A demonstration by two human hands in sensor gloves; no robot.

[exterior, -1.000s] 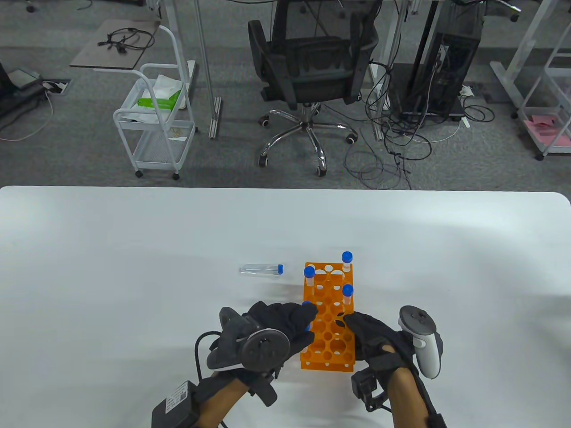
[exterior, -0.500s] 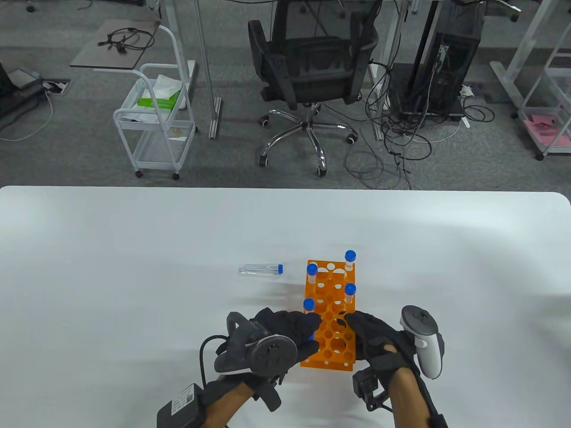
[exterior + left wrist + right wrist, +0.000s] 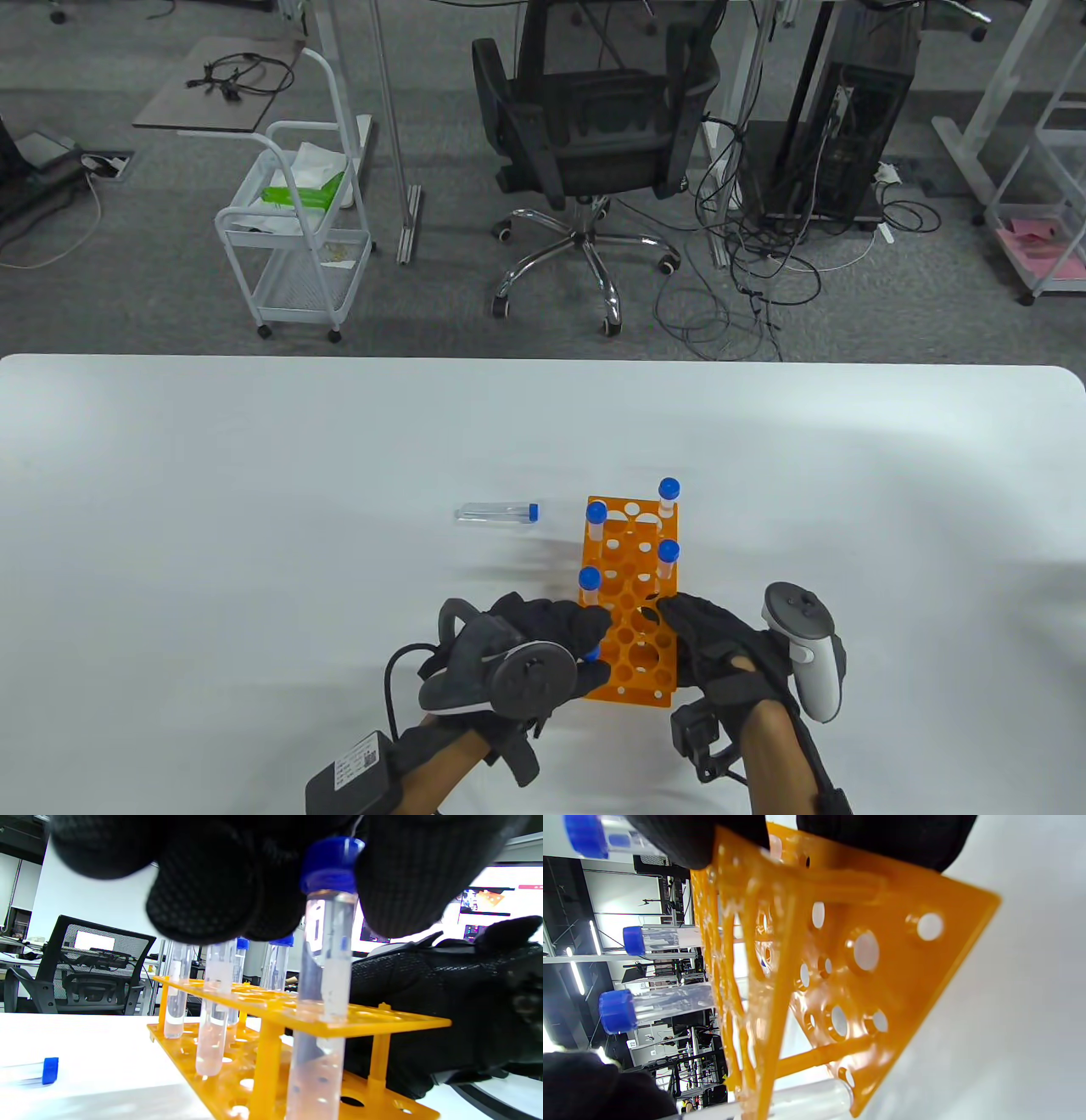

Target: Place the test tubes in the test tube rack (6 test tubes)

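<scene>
An orange test tube rack [image 3: 632,632] stands on the white table [image 3: 254,509], with several blue-capped tubes upright in it, such as the far right one [image 3: 668,494]. My left hand [image 3: 594,647] grips another blue-capped test tube [image 3: 327,942] by its cap at the rack's near left side. In the left wrist view that tube stands upright through a hole in the rack's top plate [image 3: 352,1020]. My right hand [image 3: 674,615] holds the rack's near right side. One capped tube [image 3: 498,512] lies flat on the table left of the rack.
The table's far edge [image 3: 543,361] borders a floor with an office chair [image 3: 585,127], a white cart [image 3: 297,229] and cables. The right hand [image 3: 445,1005] fills the space behind the rack in the left wrist view.
My left hand has moved toward me along the rack's left side with its tube and sunk lower. The rack has shifted slightly to the right. The right hand has stayed on the rack.
</scene>
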